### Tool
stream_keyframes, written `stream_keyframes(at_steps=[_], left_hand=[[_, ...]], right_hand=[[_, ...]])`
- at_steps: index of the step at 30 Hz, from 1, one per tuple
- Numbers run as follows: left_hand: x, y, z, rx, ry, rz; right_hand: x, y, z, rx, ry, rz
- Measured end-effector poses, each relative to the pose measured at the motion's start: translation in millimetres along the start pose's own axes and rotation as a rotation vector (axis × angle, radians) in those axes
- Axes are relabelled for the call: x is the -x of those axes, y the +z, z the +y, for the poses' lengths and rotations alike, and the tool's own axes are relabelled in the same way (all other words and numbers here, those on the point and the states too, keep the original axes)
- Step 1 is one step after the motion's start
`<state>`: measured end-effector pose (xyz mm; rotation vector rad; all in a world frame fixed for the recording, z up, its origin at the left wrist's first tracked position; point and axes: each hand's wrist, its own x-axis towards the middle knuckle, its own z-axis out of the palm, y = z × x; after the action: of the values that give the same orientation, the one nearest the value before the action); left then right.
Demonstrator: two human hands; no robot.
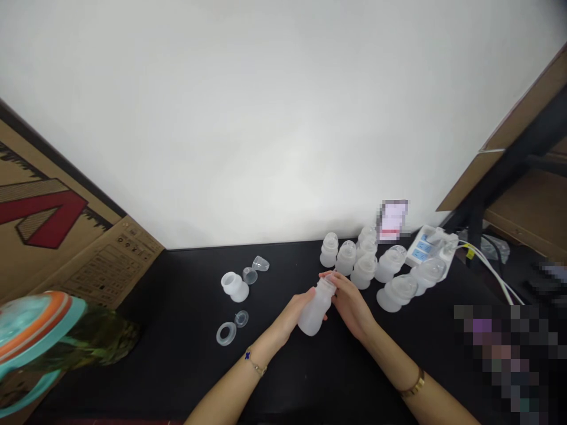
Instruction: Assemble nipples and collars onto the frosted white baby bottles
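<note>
Briefly: frosted plastic bottle (313, 314) gripped between left hand (293, 311) and right hand (351, 304)

The frosted plastic bottle sits tilted over the black tabletop (155, 369), base toward the lower left and neck toward the upper right. Its location is central, directly ahead of the wearer. The left hand wraps the lower body from the side, while the fingers (331, 276) of the right hand close around the shoulder and neck. Both hands are grasping; neither has released. This two-handed hold appears meant to steady the body while keeping the neck end within reach. Whether the base touches the tabletop cannot be determined.

To the right, capped frosted bottles (365, 265) stand closely grouped, and several wider ones (396, 293) appear tipped over. To the left, a white silicone flange (233, 287), clear cups (260, 263), a ring (225, 333) and a clear disc (241, 319) lie apart, seemingly separated so each piece stays identifiable. A white power strip (427, 247) with cables (491, 277) sits beyond the bottles. A cardboard box (53, 218) borders the left side.
</note>
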<state>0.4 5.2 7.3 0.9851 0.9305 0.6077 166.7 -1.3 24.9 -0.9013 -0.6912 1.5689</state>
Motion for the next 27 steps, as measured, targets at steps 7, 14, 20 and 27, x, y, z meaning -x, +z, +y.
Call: stream_keyframes(at_steps=[7, 14, 20, 27], left_hand=[[-0.2, 0.7, 0.6, -0.001, 0.006, -0.001], [-0.4, 1.4, 0.9, -0.044, 0.018, 0.0], [-0.4, 1.8, 0.2, -0.031, 0.036, -0.007], [0.3, 3.2, 2.0, -0.049, 0.019, 0.004]], right_hand=[[-0.7, -1.4, 2.1, 0.001, -0.005, 0.011], [-0.6, -1.7, 4.6, -0.026, -0.008, 0.017], [-0.9, -1.9, 5.6, -0.025, -0.01, 0.032], [-0.7, -2.5, 7.4, -0.027, -0.009, 0.021]])
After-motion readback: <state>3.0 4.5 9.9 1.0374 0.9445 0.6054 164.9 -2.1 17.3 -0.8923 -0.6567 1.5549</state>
